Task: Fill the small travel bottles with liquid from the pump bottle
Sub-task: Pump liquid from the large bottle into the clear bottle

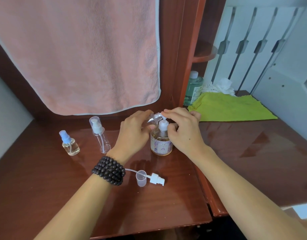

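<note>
Head view, left to right: the left hand (133, 134) grips a tilted clear plastic travel bottle (153, 117) at the spout of the amber pump bottle (161, 142) — best kept mouth-to-nozzle — while the right hand (182, 130), fingers curled, presses its pump.

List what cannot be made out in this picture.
Head view only:
- Travel bottle: its body is hidden by the left hand, so its fill level cannot be told.
- Pump bottle: label print too small; nozzle tip covered by the right hand.
- Green bottle: partly hidden by the cabinet post.
</note>
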Motion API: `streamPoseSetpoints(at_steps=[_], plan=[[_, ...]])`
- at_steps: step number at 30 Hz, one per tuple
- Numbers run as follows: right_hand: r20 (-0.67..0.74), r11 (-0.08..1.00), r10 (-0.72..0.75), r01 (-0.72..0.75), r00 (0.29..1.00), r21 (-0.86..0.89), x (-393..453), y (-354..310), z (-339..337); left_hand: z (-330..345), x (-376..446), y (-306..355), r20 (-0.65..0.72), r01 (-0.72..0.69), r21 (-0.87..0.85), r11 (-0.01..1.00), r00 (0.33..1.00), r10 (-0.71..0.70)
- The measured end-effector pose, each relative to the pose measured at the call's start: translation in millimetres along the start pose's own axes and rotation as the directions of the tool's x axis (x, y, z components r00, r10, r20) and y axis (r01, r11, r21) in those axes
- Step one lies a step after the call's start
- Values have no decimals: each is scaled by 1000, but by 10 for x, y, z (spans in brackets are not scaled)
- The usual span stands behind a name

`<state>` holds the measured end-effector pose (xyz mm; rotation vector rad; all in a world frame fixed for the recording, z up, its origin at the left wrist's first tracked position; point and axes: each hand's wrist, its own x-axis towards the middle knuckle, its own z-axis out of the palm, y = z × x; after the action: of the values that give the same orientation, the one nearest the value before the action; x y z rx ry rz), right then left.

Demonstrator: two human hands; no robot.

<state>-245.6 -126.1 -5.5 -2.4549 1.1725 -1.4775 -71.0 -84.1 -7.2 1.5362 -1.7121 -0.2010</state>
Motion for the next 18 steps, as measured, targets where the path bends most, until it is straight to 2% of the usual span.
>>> streamPoseSetpoints(at_steps=[7,18], plan=[[2,999,22,-21,1000,-50,-1,26,49,50,0,-35,21,4,21,1000,1000,-4],[-6,1000,-5,5,1000,1,0,30,5,3,14,-4,-5,-19,10,1000,1000,19]])
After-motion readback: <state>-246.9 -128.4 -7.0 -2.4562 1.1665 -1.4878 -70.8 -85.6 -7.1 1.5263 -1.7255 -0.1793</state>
